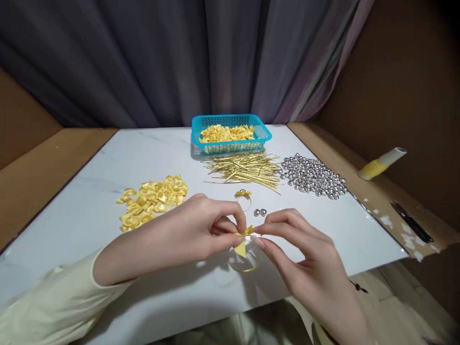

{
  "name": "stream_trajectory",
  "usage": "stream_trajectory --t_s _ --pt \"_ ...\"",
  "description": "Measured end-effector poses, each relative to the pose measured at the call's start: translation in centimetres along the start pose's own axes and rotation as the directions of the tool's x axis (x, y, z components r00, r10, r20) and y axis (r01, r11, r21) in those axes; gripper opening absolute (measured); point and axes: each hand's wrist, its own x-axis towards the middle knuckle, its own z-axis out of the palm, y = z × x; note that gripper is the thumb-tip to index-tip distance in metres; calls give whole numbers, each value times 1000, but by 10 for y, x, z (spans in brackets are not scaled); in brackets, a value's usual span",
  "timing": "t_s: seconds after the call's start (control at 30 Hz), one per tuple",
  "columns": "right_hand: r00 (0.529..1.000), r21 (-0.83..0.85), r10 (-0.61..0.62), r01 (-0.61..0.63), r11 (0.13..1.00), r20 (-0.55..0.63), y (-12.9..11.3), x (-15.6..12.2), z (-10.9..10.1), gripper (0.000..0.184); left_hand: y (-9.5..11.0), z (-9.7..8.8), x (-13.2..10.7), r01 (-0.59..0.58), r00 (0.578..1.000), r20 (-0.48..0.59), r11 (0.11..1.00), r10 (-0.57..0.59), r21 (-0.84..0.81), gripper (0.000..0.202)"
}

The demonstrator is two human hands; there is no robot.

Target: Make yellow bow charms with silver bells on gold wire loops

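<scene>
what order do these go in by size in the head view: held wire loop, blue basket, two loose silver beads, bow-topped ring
1. Blue basket
2. Held wire loop
3. Bow-topped ring
4. Two loose silver beads, much alike
The loop is nearer the camera than the ring, so their true sizes may differ less.

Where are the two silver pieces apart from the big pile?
In the head view, the two silver pieces lie right of centre, just beyond the right hand and right of the yellow-topped ring.

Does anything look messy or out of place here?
Yes: ragged white scraps lie scattered on the brown surface at right, beside a slim black tool. Their uneven, strewn pieces look like leftover litter.
</scene>
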Motion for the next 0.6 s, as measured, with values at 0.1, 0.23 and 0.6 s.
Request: stream_trajectory --t_s 0.1,0.23,0.6 --pt "998 0 28 -28 1000 57 2 0 4 16 -4 4 -2 -9 1000 -4 998 10 57 11" --pt "987 14 147 -148 989 62 4 -2 7 18 -6 5 -1 8 1000 -3 995 -8 96 11" --pt "978 -3 182 -183 983 102 6 -1 7 17 -3 5 6 16 1000 15 1000 -16 -13 16"
